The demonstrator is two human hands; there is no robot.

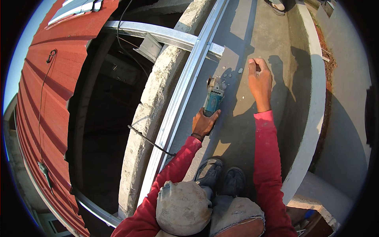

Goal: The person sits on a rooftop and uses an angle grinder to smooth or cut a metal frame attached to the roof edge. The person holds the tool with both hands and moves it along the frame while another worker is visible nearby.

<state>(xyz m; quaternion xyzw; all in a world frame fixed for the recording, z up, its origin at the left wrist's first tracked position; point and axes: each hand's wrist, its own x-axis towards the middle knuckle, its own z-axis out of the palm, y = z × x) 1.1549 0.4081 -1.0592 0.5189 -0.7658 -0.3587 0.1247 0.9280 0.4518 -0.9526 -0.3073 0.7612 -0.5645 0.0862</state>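
A teal angle grinder (213, 101) with a dusty metal head is held by its body in my left hand (203, 124), low over the concrete ledge. Its head points away from me, beside the long galvanized metal profile (182, 94). My right hand (260, 82) is raised to the right of the grinder, touching neither it nor the metal. The fingers of that hand curl toward the thumb; whatever may lie between them is hidden. Small pale chips (240, 70) are scattered around the grinder's head. A crossing metal profile (166, 33) meets the long one just beyond the grinder.
A rough concrete beam (148, 94) borders a dark opening on the left. Beyond that slopes a red corrugated roof (47, 94) with a cable and connector (44, 172). A black cable (150, 141) crosses the profile near my left forearm. The low wall (312, 118) curves along the right.
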